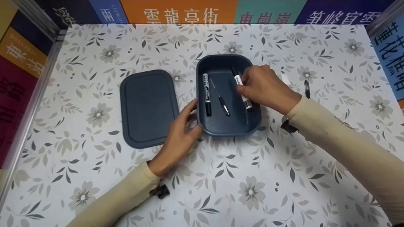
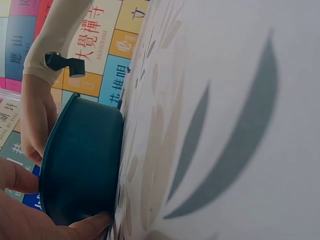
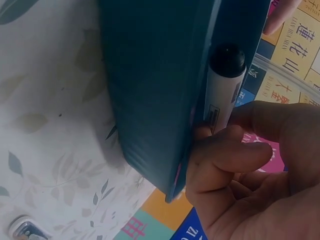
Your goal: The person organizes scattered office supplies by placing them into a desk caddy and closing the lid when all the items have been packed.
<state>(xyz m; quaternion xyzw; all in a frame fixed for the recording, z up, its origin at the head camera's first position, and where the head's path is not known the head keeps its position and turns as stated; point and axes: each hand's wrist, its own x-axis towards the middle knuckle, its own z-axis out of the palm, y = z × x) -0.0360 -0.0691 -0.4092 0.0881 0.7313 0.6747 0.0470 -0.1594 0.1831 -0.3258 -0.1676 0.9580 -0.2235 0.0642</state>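
Observation:
An open dark blue box point(image 1: 232, 126) stands on the table. My right hand point(image 1: 268, 88) reaches over its right wall and pinches a white marker point(image 1: 246, 100) with a black cap, also seen as the marker point(image 3: 222, 95) in the right wrist view. The marker lies along the inside of that wall. Against the box's left wall, my left hand point(image 1: 181, 135) rests its thumb and fingertips near the front corner, touching the box wall point(image 2: 85, 155) in the left wrist view. Inside, a second marker point(image 1: 206, 93) and a slim clear pen point(image 1: 223, 105) lie side by side.
Left of the box a flat dark blue lid point(image 1: 148, 107) lies on the flowered tabletop point(image 1: 221, 189). Beyond my right wrist lies a black pen point(image 1: 307, 88), and a small white thing point(image 1: 285, 78) shows behind the right hand. Panels with lettering point(image 1: 180, 14) border the table.

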